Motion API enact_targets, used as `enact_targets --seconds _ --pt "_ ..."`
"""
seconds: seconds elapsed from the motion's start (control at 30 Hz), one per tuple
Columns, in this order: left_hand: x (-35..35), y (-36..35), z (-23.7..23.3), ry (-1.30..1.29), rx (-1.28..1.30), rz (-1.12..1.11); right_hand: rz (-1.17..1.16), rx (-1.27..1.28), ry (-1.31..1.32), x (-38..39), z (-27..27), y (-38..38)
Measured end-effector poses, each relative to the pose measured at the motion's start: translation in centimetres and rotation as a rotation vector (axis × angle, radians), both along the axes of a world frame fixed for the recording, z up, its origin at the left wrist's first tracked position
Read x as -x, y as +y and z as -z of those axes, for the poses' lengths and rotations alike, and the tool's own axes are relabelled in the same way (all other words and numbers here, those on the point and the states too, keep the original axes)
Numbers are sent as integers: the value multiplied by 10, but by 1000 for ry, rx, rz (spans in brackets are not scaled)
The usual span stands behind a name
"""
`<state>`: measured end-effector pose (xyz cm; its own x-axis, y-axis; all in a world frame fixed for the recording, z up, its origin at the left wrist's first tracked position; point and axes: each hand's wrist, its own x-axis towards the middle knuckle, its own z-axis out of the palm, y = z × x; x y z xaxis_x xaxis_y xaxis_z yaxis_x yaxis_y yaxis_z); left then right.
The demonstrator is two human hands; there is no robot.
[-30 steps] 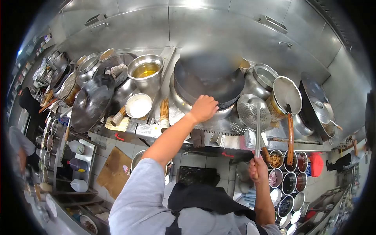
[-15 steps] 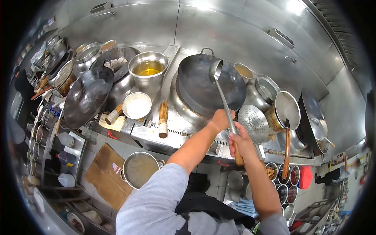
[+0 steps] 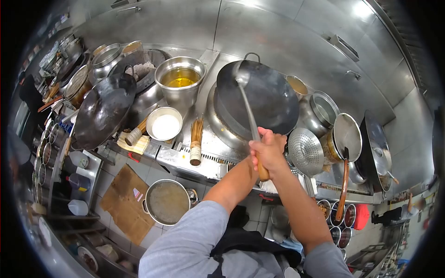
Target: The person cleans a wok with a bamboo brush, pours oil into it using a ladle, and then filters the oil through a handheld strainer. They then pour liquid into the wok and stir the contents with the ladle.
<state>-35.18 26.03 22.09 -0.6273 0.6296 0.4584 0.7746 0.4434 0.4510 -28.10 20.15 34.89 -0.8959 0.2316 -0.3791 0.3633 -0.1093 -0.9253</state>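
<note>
A large dark wok (image 3: 264, 99) sits tilted on the stove ring, its loop handle at the far side. My left hand (image 3: 280, 141) is closed at the wok's near rim; my right hand partly covers it, and its grip on the near handle is mostly hidden. My right hand (image 3: 266, 155) is wrapped round the wooden end of a long metal ladle (image 3: 249, 109). The ladle's bowl, smeared by motion, is over the far left part of the wok. A perforated skimmer (image 3: 306, 152) lies just right of my hands.
Left of the wok stand a pot of yellow oil (image 3: 180, 95), a bowl of white contents (image 3: 165, 125), a bamboo brush (image 3: 196, 143) and another wok (image 3: 104, 111). A strainer (image 3: 347, 136) rests on a pot at right. A stockpot (image 3: 167, 202) stands below the stove edge.
The ladle has swung left, its bowl now nearer the wok's far left side. My right hand has moved up and left, across my left hand. The view has shifted slightly.
</note>
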Motion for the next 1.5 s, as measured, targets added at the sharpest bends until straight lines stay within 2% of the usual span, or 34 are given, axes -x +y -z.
enact_targets --seconds 0.07,0.13,0.2,0.23,0.27,0.3,0.37,0.4,0.47,0.5,0.53,0.6,0.67,0.73,0.77,0.87,0.97,1.03,1.1,1.17,1.23,1.27,1.3,1.33,1.37,1.43,1.5 --pt "-1 1 0 15 33 -65 70 -60 17 5 0 -8" --pt "2 1 -3 -30 -5 0 -156 -199 -161 10 0 -12" --pt "2 -2 -9 -69 -44 55 -133 -103 -102 9 1 5" --pt "-5 1 -13 -55 49 -82 -107 -10 -47 8 2 12" --pt "-8 5 -15 -38 139 -217 -93 -22 -46 6 1 11" --pt "-6 3 -13 -45 140 -216 -93 -21 -53 4 5 5" --pt "6 1 -1 -68 -72 54 -56 -129 -96 3 5 -16" --pt "7 11 11 -64 -69 62 -133 -87 -113 2 2 -15" --pt "4 32 34 -120 51 -169 -110 -42 -60 -5 -3 1" --pt "4 29 35 -117 52 -163 -95 -3 -8 -10 -7 12" --pt "10 21 33 -20 -13 -60 -90 -54 15 -20 -12 19" --pt "17 -5 30 159 -132 149 4 -111 112 -53 -20 25" --pt "14 -27 3 87 -98 130 156 72 145 -98 -27 38" --pt "13 -39 -7 4 -67 102 258 230 324 -144 -10 53" --pt "16 -43 -7 0 -66 111 308 227 340 -165 2 63" --pt "18 -53 -6 56 -77 116 477 -143 145 -227 47 85" --pt "21 -55 2 73 -224 125 598 -194 160 -276 26 77" --pt "21 -62 -1 55 -197 130 703 -74 163 -301 28 82" --pt "21 -64 -1 58 -183 129 733 158 348 -323 23 98" --pt "19 -67 -3 57 -173 108 796 224 448 -346 30 124" --pt "13 -69 -10 40 -78 64 824 35 386 -364 39 159" --pt "5 -68 -13 48 -76 70 905 -93 274 -374 43 170" --pt "-3 -66 -16 237 -93 0 945 -302 147 -387 45 181" --pt "-10 -57 -22 423 -112 -72 978 -391 128 -401 56 189" --pt "-23 -44 -32 425 -117 -69 1008 -479 103 -407 57 196" --pt "-65 -14 -40 -40 -335 29 1033 -326 112 -418 52 202" --pt "-113 37 -26 -826 -391 281 1008 -259 81 -426 56 215"
